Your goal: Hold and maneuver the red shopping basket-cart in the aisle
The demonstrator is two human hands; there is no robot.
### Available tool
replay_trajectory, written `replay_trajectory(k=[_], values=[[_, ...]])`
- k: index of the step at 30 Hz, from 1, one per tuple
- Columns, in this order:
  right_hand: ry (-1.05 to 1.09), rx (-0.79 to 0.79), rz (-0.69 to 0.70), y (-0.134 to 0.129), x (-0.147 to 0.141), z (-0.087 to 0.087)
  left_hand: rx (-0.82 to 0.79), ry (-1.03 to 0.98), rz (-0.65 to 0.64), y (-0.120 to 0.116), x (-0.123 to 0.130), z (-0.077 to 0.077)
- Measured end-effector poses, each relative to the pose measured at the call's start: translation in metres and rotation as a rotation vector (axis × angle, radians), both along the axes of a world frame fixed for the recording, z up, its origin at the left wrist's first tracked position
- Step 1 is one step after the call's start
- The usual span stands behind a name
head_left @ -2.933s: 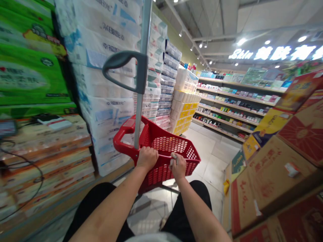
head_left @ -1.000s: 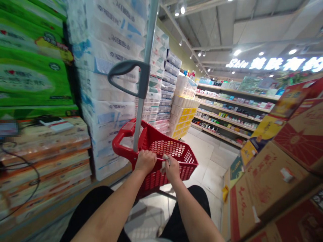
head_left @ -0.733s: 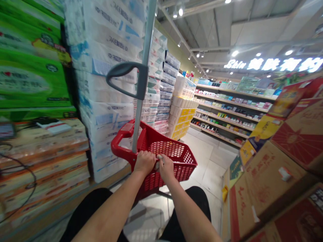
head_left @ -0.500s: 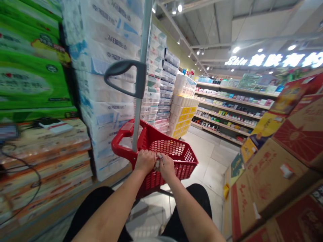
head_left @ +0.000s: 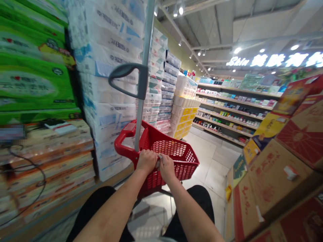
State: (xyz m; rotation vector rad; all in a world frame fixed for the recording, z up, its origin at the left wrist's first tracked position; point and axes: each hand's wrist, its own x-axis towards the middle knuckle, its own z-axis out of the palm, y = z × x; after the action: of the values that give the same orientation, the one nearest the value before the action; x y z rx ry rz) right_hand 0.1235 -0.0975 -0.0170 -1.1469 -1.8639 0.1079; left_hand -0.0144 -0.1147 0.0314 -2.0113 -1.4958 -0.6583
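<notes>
Directly in front of me stands a red plastic shopping basket on wheels (head_left: 174,148), with perforated sides and a tall metal pole (head_left: 138,124) bearing a grey loop handle (head_left: 143,82). At the basket's near rim, my left hand (head_left: 147,160) and my right hand (head_left: 166,166) are close together, fingers closed. A small crumpled greyish-white cloth (head_left: 158,163) shows between them, pinched by both hands against the rim. Most of the cloth is hidden by my fingers. To the left of my hands is the basket's red moulded grip (head_left: 121,143).
Stacked white tissue packs (head_left: 111,101) rise close behind the basket on the left, beside green packs (head_left: 32,80). A black cable (head_left: 41,171) hangs over the orange packs. Cardboard boxes (head_left: 275,178) line the right side. Stocked shelves (head_left: 232,107) stand beyond the tiled floor (head_left: 207,154).
The view has shifted slightly, so the surroundings sit a little further right. My hands remain together at the basket's rim; less of the cloth shows between them.
</notes>
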Motion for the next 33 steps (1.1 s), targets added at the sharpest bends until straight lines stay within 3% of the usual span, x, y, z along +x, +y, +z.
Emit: replay_trajectory(k=[5, 8, 13, 16, 21, 24, 26, 30, 33], values=[[-0.004, -0.040, -0.150, 0.004, 0.027, -0.010, 0.015, -0.003, 0.007, 0.001, -0.001, -0.001], [0.009, -0.079, -0.240, 0.004, 0.027, -0.009, 0.034, -0.008, 0.006, 0.004, -0.001, -0.003], [-0.051, -0.071, -0.103, -0.003, -0.001, 0.006, 0.030, 0.006, -0.002, 0.006, -0.002, -0.005], [-0.057, -0.064, -0.039, -0.005, -0.001, 0.007, 0.013, 0.009, -0.009, 0.005, -0.003, -0.004], [0.036, -0.075, -0.172, 0.004, 0.032, -0.011, 0.009, -0.023, -0.002, 0.004, -0.004, -0.003], [0.089, -0.089, -0.267, 0.008, 0.034, -0.015, 0.018, -0.018, 0.004, 0.006, -0.003, -0.004], [0.087, -0.082, -0.241, 0.007, 0.020, -0.012, 0.023, -0.005, 0.009, 0.006, -0.002, -0.005], [0.027, -0.015, -0.032, -0.001, -0.010, -0.003, 0.007, 0.012, -0.002, 0.004, -0.003, -0.004], [-0.003, -0.012, 0.016, -0.004, -0.006, -0.002, -0.008, 0.011, -0.010, 0.003, -0.004, -0.003]])
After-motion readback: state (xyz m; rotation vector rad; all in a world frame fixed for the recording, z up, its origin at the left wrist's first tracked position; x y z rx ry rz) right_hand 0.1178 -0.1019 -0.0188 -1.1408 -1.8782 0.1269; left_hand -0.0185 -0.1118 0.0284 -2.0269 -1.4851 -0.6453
